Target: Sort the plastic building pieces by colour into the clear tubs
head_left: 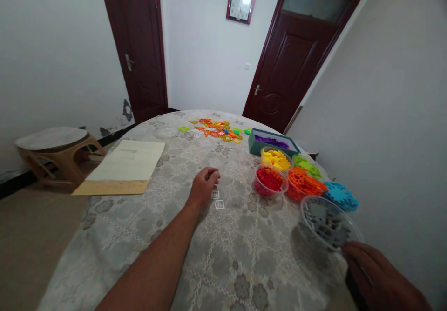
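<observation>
My left hand [205,184] rests over the middle of the table with its fingers curled together; what they hold, if anything, is hidden. Just beside it lie two small white lattice pieces, an upper piece [215,194] and a lower piece [219,204]. At the lower right, my right hand [379,269] pinches the rim of a clear plastic bowl [356,231]. This bowl is tilted toward me and holds dark grey plastic pieces [324,220]. Some blur covers the right hand.
More tubs stand at the right: red pieces [268,179], yellow pieces [275,158], orange pieces [303,183], green pieces [307,165] and blue pieces [340,195]. A green box [256,148] holds purple pieces. Mixed pieces [218,128] lie scattered at the far side. Paper sheets [122,164] lie left.
</observation>
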Available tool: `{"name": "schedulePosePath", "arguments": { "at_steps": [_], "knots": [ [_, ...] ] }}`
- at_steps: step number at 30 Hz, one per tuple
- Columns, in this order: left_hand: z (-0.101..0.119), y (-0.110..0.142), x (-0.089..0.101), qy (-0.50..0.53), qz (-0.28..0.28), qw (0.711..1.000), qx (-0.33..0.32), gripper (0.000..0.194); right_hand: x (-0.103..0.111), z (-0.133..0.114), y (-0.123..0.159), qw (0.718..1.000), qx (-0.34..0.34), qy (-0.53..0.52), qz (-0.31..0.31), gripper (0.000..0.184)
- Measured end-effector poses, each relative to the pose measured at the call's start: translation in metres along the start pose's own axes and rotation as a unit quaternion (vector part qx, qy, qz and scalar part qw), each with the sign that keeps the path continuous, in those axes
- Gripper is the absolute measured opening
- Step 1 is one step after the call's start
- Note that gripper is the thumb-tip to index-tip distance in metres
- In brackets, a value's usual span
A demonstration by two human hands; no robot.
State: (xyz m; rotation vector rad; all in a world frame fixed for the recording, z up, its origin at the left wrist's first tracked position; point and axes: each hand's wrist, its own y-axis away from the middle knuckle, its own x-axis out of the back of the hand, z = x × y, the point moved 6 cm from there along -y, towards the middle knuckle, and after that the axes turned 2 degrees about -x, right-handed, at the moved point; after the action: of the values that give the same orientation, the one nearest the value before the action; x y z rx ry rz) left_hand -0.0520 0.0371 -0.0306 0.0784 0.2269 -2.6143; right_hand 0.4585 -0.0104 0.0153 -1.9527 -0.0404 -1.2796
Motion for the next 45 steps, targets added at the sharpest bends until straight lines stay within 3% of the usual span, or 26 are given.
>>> {"name": "schedulePosePath", "arguments": {
  "at_steps": [2,5,8,11,14,20,24,28,34,45],
  "knots": [
    [-0.002,-0.006,0.011,0.053,0.046,0.997,0.011,0.039,-0.015,-0.047,-0.023,0.995,0.088,0.043,-0.028,0.027],
    [-0.005,-0.012,0.025,0.122,0.099,0.987,0.022,0.045,-0.050,-0.120,-0.067,0.988,0.133,0.006,-0.074,0.021],
    [-0.004,-0.017,0.040,0.165,0.141,0.976,0.019,0.051,-0.089,-0.184,-0.110,0.979,0.184,-0.045,-0.081,0.021],
    [0.000,-0.020,0.057,0.194,0.173,0.966,0.018,0.052,-0.129,-0.227,-0.146,0.966,0.226,-0.073,-0.100,0.024],
    [0.002,-0.023,0.077,0.215,0.204,0.954,0.039,0.048,-0.161,-0.251,-0.170,0.959,0.249,-0.074,-0.112,0.024],
    [-0.008,-0.029,0.097,0.218,0.212,0.947,0.101,0.034,-0.198,-0.259,-0.177,0.953,0.250,-0.150,-0.086,0.024],
    [-0.009,-0.030,0.097,0.205,0.198,0.953,0.107,0.035,-0.202,-0.244,-0.169,0.939,0.242,-0.243,-0.025,0.038],
    [-0.008,-0.030,0.094,0.186,0.181,0.959,0.110,0.038,-0.198,-0.234,-0.172,0.940,0.236,-0.245,0.016,0.038],
    [-0.005,-0.029,0.092,0.171,0.165,0.965,0.112,0.036,-0.204,-0.238,-0.175,0.941,0.266,-0.207,-0.003,0.031],
    [-0.009,-0.037,0.120,0.180,0.223,0.952,0.108,0.036,-0.216,-0.252,-0.203,0.921,0.132,-0.364,-0.040,0.016]
  ]
}}
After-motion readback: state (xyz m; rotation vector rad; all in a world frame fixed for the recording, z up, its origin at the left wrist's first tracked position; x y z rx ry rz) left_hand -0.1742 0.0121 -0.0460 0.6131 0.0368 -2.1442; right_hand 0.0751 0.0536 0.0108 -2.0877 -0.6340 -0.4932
